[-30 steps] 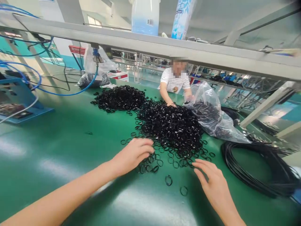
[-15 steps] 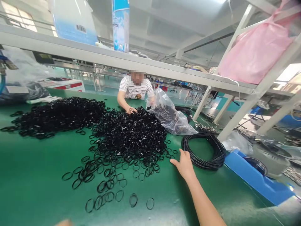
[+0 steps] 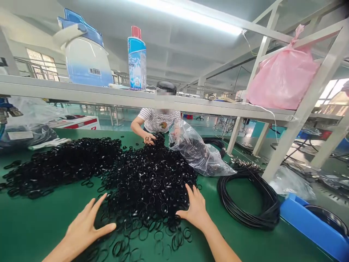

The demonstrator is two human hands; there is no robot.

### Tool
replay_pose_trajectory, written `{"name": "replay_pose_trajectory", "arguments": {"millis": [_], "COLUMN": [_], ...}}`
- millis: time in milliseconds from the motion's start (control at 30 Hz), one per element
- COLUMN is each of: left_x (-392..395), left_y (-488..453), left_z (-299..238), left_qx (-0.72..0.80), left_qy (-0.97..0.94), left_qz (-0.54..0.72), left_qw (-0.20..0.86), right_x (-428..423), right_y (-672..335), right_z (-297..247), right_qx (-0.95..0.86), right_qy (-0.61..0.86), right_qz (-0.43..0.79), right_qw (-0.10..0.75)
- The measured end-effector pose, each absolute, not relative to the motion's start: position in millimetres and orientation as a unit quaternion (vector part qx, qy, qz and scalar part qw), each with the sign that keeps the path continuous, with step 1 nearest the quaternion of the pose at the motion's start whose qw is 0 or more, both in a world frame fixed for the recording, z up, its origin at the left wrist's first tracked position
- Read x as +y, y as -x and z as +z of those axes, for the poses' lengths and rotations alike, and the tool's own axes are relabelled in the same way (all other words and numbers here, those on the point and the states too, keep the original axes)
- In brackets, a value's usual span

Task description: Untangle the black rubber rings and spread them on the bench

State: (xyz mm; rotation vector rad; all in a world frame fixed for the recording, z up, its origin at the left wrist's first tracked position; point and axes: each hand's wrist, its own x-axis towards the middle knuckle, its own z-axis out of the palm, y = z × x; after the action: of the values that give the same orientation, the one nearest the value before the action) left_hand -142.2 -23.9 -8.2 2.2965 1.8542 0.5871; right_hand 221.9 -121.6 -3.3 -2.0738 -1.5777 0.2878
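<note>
A big heap of black rubber rings [image 3: 148, 178] lies on the green table [image 3: 32, 225]. My left hand [image 3: 87, 225] is open, fingers spread, resting on loose rings at the heap's near left edge. My right hand [image 3: 193, 207] is open too, its fingers pressed against the heap's near right side. Neither hand grips anything. A second heap of black rings [image 3: 57, 165] spreads to the left.
Across the table a person in a striped shirt [image 3: 159, 120] handles rings beside a clear plastic bag [image 3: 196, 149]. A coil of black cable [image 3: 249, 198] lies right, a blue tray [image 3: 313, 225] beyond it. A shelf above holds a spray can [image 3: 136, 60], a jug and a pink bag [image 3: 283, 76].
My view has tilted up and come closer to the heap. My left hand has come back into view, and both hands now lie against the heap's near side.
</note>
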Motion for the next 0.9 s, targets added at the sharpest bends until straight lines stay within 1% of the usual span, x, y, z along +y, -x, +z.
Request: {"name": "replay_pose_trajectory", "arguments": {"millis": [133,233,300,467,633,900], "left_x": [10,29,40,70,111,158], "left_y": [100,73,58,23,0,-17], "left_z": [-12,-8,-5,0,5,17], "left_qx": [0.54,0.503,0.496,0.513,0.531,0.587], "left_qy": [-0.8,-0.81,-0.807,-0.778,-0.775,-0.757], "left_qz": [0.238,0.276,0.297,0.332,0.331,0.281], "left_qw": [0.109,0.121,0.12,0.146,0.083,0.049], "right_x": [-89,-65,-48,-1,42,101], "right_y": [-196,-179,-171,-162,-161,-168], "right_z": [-2,-4,-5,-6,-3,9], "right_qx": [-0.6,-0.601,-0.597,-0.575,-0.581,-0.586], "right_qy": [0.747,0.74,0.742,0.768,0.772,0.779], "right_qz": [0.101,0.093,0.08,0.051,0.018,0.007], "right_qw": [0.268,0.289,0.294,0.276,0.258,0.224]}}
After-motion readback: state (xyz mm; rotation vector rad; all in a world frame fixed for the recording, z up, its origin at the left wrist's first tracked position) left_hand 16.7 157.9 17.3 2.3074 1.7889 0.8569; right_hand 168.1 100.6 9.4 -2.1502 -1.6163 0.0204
